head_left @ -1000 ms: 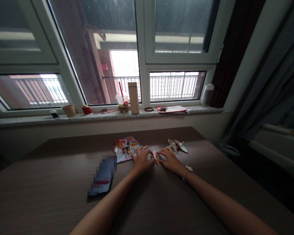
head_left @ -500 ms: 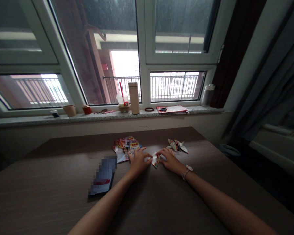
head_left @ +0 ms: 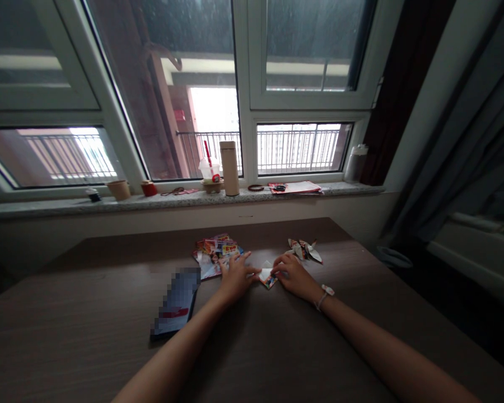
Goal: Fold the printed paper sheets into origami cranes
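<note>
A small piece of folded paper [head_left: 268, 278], white on top with a colourful printed lower part, lies on the table between my hands. My left hand [head_left: 237, 277] holds its left corner at the thumb, with the index finger stretched out above. On the right edge, my right hand [head_left: 294, 276] has its fingertips closed, the other fingers curled. Just beyond my left hand is a stack of colourful printed paper sheets [head_left: 212, 258]. Several folded paper shapes with pointed ends [head_left: 306, 250] lie past my right hand.
A phone [head_left: 177, 302] with a blurred-out screen lies left of my left forearm on the brown table [head_left: 109, 291]. Along the windowsill [head_left: 172, 202] stand a beige flask [head_left: 229, 169], a plastic cup with a red straw [head_left: 210, 169], a paper cup [head_left: 119, 190] and scissors [head_left: 278, 187].
The folded paper has opened out flatter and wider, with a white point showing at its far side. My right hand has shifted slightly to the right; my left hand has barely moved.
</note>
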Motion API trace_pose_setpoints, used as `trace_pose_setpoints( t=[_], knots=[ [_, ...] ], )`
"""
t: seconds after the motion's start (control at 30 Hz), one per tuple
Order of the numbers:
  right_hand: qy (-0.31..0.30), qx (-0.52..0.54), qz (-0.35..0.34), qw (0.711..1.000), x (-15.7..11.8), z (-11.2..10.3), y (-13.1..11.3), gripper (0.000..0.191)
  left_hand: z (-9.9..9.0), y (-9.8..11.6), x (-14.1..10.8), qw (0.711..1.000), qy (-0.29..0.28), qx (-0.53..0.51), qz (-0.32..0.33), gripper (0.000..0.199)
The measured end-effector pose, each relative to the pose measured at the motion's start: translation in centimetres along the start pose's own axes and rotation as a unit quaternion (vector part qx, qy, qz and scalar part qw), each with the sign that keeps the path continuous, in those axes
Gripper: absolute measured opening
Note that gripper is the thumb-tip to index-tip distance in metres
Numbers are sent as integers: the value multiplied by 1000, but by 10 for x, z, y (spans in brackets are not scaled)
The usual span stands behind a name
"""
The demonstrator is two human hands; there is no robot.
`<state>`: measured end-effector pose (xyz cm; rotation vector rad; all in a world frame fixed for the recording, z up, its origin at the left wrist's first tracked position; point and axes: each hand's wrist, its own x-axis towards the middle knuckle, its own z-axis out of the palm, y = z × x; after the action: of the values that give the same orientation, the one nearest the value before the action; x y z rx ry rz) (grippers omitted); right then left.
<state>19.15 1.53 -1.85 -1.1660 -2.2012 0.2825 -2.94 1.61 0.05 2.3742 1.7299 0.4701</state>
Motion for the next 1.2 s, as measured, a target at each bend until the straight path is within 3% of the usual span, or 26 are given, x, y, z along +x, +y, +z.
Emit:
trace_pose_setpoints(
  t=[0.27, 1.2],
  knots=[
    [-15, -34, -1, 999, -2, -12, -4, 17, 0, -1, 1, 1000, -4, -11, -15, 20],
    [48, -34, 1, 998, -4, -4, -2, 9, 4, 8, 0, 996, 47, -69, -13, 9]
  ],
)
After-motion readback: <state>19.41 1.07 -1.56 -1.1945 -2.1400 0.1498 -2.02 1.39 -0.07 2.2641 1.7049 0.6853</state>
